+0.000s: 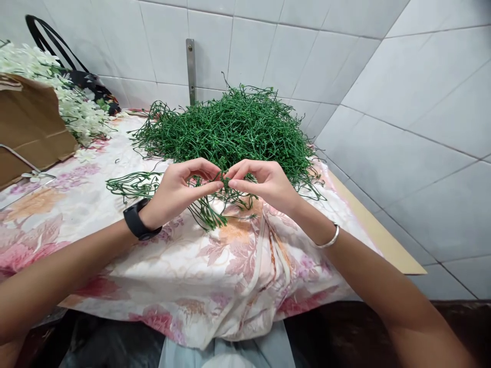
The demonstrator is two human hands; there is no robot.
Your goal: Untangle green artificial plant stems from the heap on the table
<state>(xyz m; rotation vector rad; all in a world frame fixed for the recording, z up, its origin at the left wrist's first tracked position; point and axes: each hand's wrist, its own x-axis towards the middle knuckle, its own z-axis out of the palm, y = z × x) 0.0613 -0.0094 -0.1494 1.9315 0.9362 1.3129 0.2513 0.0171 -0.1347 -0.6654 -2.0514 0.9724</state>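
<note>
My left hand and my right hand meet fingertip to fingertip above the table. Between them they pinch a small green artificial stem, its thin strands partly hidden by my fingers. Right behind my hands rises a big tangled pile of green artificial stems. Under my hands lies a loose bunch of stems, and another small bunch is just left of my left hand. A dark band is on my left wrist, a silver bangle on my right.
White artificial flowers and a brown cardboard piece are at the left, near a black-handled bag. A floral cloth covers the table. Tiled walls close off the back and right; a tan board edges the right side.
</note>
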